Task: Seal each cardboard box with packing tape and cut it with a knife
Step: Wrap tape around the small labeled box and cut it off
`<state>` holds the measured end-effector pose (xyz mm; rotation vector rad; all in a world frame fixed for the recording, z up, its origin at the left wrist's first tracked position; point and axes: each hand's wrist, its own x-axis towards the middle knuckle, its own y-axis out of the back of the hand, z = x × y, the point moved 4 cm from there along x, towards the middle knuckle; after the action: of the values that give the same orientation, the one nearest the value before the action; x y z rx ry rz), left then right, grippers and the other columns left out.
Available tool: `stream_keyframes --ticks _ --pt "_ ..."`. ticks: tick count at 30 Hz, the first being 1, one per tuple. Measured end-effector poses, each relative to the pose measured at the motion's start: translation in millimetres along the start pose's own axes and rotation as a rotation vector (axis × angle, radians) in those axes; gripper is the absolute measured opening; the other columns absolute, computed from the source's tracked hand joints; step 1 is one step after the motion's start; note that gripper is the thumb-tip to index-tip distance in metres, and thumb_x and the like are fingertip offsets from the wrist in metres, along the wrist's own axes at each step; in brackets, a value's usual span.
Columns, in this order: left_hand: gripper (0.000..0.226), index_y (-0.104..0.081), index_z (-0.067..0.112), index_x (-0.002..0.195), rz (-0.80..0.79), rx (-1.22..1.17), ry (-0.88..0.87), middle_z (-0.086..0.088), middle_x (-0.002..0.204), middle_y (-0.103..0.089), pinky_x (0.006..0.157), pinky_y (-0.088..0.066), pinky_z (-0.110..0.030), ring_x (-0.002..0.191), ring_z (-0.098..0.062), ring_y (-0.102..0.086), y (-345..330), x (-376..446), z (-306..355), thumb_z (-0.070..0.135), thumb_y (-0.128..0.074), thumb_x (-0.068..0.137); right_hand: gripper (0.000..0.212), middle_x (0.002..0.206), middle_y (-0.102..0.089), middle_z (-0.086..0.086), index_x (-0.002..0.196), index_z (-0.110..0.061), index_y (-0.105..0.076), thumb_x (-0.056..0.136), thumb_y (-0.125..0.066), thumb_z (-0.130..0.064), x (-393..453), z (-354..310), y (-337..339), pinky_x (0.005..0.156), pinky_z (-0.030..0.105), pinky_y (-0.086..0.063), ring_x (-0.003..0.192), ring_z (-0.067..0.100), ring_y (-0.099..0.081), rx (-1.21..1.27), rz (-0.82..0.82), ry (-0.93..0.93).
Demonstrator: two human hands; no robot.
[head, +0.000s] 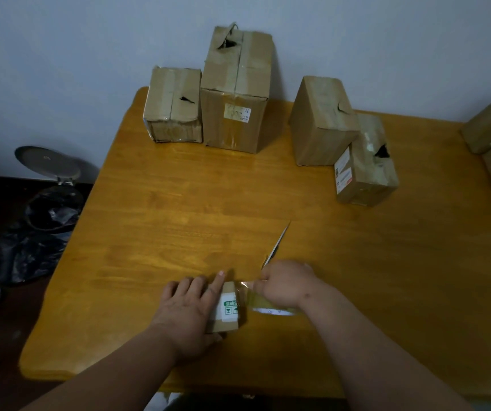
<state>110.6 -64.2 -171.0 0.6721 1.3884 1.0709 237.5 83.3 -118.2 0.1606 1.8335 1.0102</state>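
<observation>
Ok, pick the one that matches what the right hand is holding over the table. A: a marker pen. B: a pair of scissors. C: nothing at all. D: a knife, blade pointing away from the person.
D: the right hand grips a knife whose thin blade sticks out past the fingers toward the far boxes, beside the clear tape stretched off the small box.

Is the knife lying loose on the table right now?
No, the right hand holds the thin-bladed knife, its blade angled up over the yellow wooden table.
</observation>
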Motion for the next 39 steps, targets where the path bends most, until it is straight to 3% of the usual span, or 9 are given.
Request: stream_keyframes --ticks 5,8,14,19,21,25,29,34,39 --pt "0.101 0.009 0.034 0.155 0.022 -0.195 -0.052 0.009 0.162 -0.011 0.117 0.007 -0.044 0.147 -0.010 -0.008 10 11 20 0.082 -0.035 0.077 0.027 0.116 -0.062 0.002 0.091 -0.028 -0.054 0.096 -0.045 -0.053 -1 -9 0 0.103 0.044 -0.035 0.115 0.024 -0.053 0.034 -0.054 0.071" --pt "0.066 -0.014 0.037 0.154 0.053 -0.264 -0.016 0.010 0.157 -0.029 0.115 -0.009 -0.038 0.143 -0.012 -0.024 12 17 20 0.059 -0.035 0.095 0.028 0.102 -0.058 0.000 0.091 -0.026 -0.055 0.095 -0.048 -0.053 -3 -8 4 0.101 0.041 -0.036 0.111 0.023 -0.053 0.071 -0.072 0.078" --pt "0.064 -0.024 0.052 0.146 -0.124 -0.354 0.101 0.007 0.147 -0.038 0.108 -0.028 -0.046 0.137 -0.021 -0.036 16 27 11 0.055 -0.053 0.089 0.025 0.118 -0.063 0.000 0.111 -0.029 -0.064 0.088 -0.055 -0.029 -5 -11 17 0.103 0.040 -0.031 0.117 0.024 -0.052 0.079 -0.083 0.130" --pt "0.044 -0.058 0.021 0.120 -0.077 -0.671 0.189 0.000 0.116 -0.063 0.084 -0.049 -0.026 0.102 -0.016 -0.060 29 40 -1 0.020 -0.073 0.079 0.037 0.133 -0.051 -0.004 0.120 -0.035 -0.063 0.086 -0.054 -0.023 6 -25 25 0.110 0.044 -0.018 0.133 0.026 -0.034 -0.020 0.010 0.205" --pt "0.040 -0.054 0.016 0.108 -0.091 -0.881 0.255 -0.004 0.103 -0.065 0.073 -0.051 -0.027 0.091 -0.019 -0.063 25 37 -6 0.010 -0.077 0.076 0.036 0.133 -0.045 -0.009 0.117 -0.038 -0.063 0.085 -0.056 -0.024 10 -24 26 0.111 0.043 -0.016 0.130 0.022 -0.032 0.020 0.049 0.220" --pt "0.051 -0.043 0.029 0.106 -0.075 -1.119 0.257 -0.005 0.102 -0.067 0.084 -0.055 -0.044 0.091 -0.020 -0.066 23 30 -8 0.005 -0.076 0.074 0.035 0.141 -0.039 -0.013 0.116 -0.041 -0.057 0.085 -0.059 -0.026 17 -24 24 0.110 0.039 -0.014 0.133 0.018 -0.027 0.142 0.136 0.253" --pt "0.063 -0.037 0.054 0.125 -0.087 -0.979 0.238 0.004 0.103 -0.064 0.101 -0.042 -0.052 0.106 -0.023 -0.056 26 31 -8 0.039 -0.065 0.071 0.037 0.140 -0.040 -0.008 0.127 -0.034 -0.053 0.091 -0.062 -0.031 23 -12 21 0.112 0.039 -0.028 0.136 0.021 -0.030 0.385 0.133 0.241" --pt "0.051 -0.033 0.069 0.122 -0.012 -0.842 0.232 0.027 0.094 -0.045 0.110 -0.032 -0.042 0.103 -0.008 -0.043 34 28 -8 0.040 -0.062 0.091 0.036 0.134 -0.049 -0.002 0.130 -0.026 -0.052 0.095 -0.060 -0.029 37 28 7 0.096 0.029 -0.039 0.118 0.014 -0.047 1.017 0.264 -0.014" --pt "0.038 -0.051 0.053 0.122 0.021 -0.823 0.242 0.027 0.092 -0.051 0.110 -0.031 -0.041 0.103 -0.004 -0.042 30 28 -6 0.038 -0.064 0.090 0.046 0.136 -0.043 0.010 0.133 -0.016 -0.045 0.095 -0.057 -0.037 60 48 -20 0.102 0.037 -0.041 0.124 0.031 -0.048 0.607 0.364 -0.310"
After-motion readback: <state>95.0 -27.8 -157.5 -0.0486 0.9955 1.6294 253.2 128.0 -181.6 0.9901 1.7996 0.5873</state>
